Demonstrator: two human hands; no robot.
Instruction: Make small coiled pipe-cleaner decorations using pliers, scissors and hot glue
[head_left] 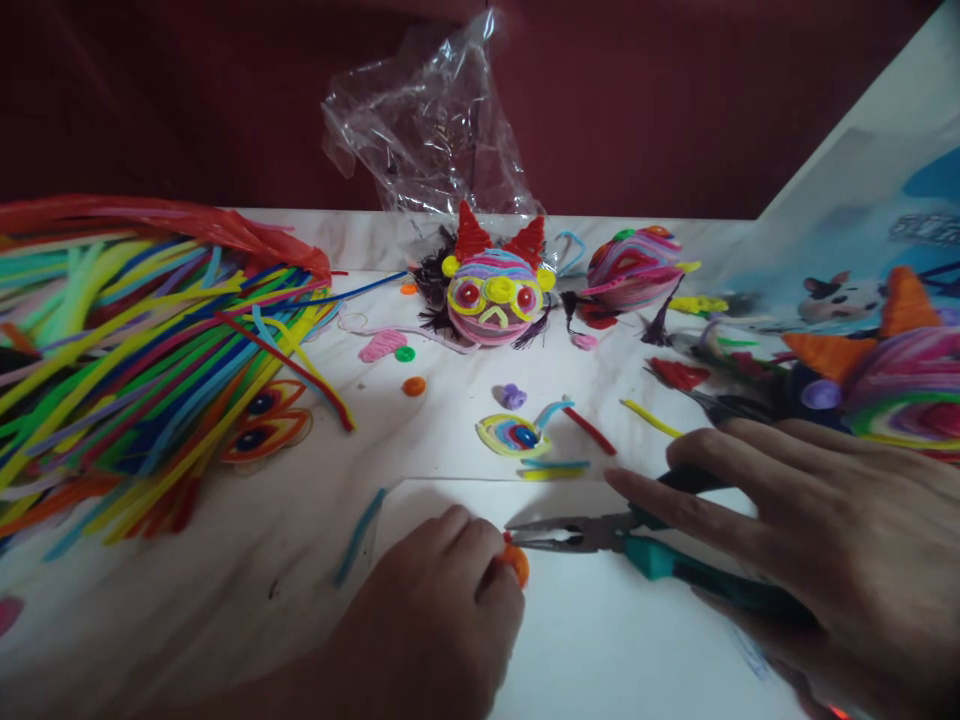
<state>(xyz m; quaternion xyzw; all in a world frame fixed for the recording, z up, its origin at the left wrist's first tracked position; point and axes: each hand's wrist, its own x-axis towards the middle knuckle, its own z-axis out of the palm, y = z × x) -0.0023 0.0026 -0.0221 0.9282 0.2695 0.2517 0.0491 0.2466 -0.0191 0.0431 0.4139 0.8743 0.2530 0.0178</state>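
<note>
My left hand (450, 600) is closed in a pinch on a small orange pipe-cleaner coil (514, 566), just over the white paper (600, 620). In my right hand (810, 530) are needle-nose pliers (592, 533) with black and teal handles. Their tips meet a bit of red at the top of the orange coil; I cannot tell whether the jaws grip it. The index finger of that hand stretches forward along the pliers. Just beyond the paper lies an eye shape (514, 436) of coiled pipe cleaners, with short cut pieces (555, 470) beside it.
A heap of coloured pipe cleaners (150, 380) spills from a red bag on the left. Two orange eye shapes (266, 420) lie beside it. A decorated face with red horns (499, 295), a pink striped ball (637, 265) and a clear plastic bag (442, 130) are at the back.
</note>
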